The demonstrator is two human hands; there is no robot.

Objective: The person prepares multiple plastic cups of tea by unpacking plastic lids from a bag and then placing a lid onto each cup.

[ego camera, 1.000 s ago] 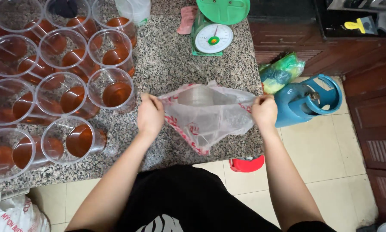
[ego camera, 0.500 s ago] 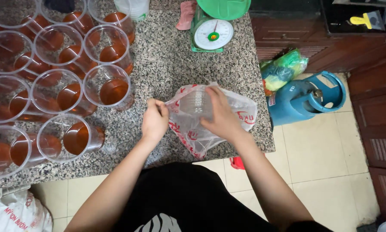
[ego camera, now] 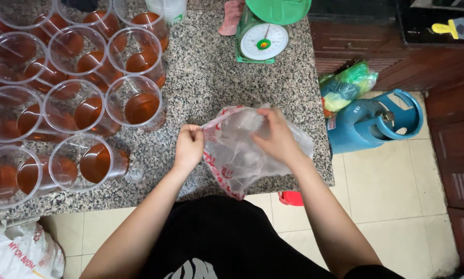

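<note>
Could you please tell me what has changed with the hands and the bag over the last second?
The right hand let go of the bag's right edge and moved left onto the plastic bag. The left hand still pinches its left edge. Cups and scale stayed put.
</note>
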